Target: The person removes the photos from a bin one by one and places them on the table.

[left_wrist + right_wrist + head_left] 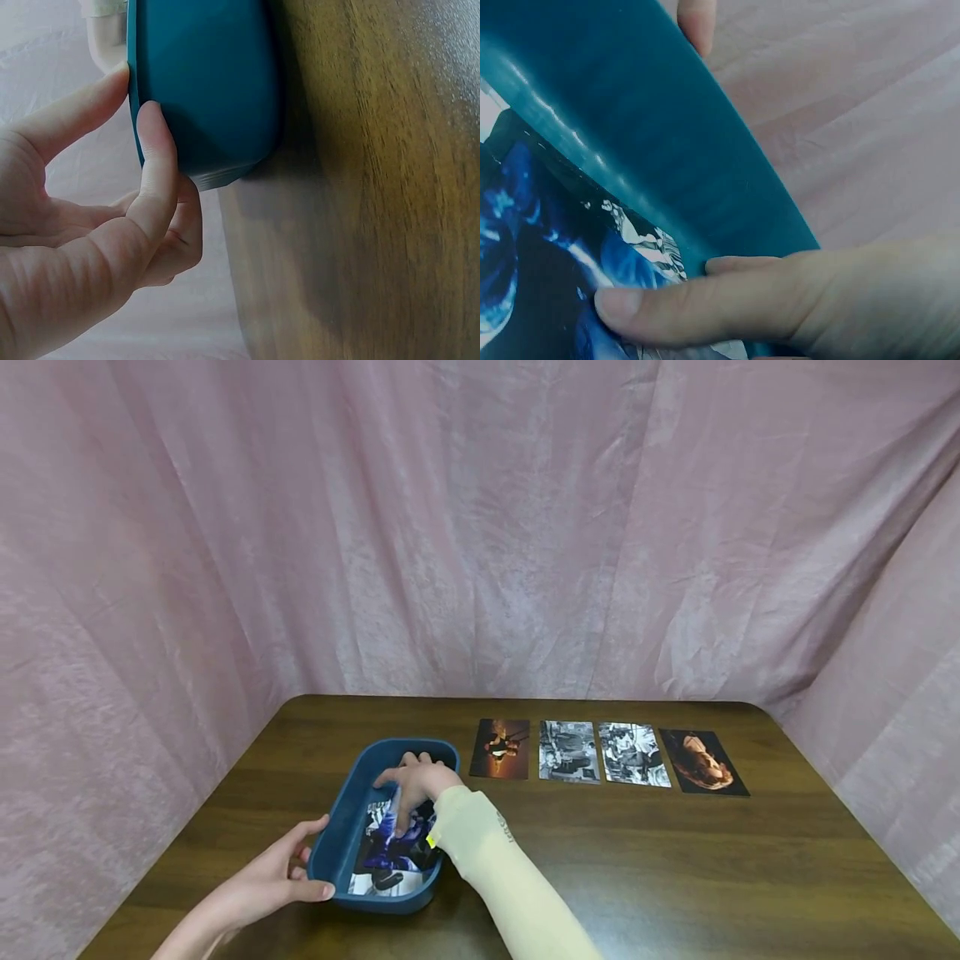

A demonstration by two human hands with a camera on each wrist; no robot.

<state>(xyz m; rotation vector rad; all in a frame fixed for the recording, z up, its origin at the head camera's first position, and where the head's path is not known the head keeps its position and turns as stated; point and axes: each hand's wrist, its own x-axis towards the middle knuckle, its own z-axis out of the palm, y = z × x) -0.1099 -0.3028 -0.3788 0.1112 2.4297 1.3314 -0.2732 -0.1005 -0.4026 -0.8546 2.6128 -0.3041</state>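
A dark blue plastic bin (384, 906) stands on the table, left of the middle. My left hand (258, 881) grips its near left corner, thumb and fingertips against rim and outer wall. Inside lie overlapping photo prints: a blue-toned one (384, 843) on top and a black-and-white one (408, 882) showing at the near end. My right hand (422, 782) reaches into the bin with its fingers spread towards the far end. In the right wrist view its thumb (630, 311) rests on the blue-toned print; the other fingers are mostly hidden there.
A row of prints lies flat at the back of the wooden table (637, 877): an orange-brown one (500, 749), two black-and-white ones (568, 752), (633, 755) and a dark one with a warm-toned figure (703, 762). Pink curtains (525, 527) hang behind and beside the table.
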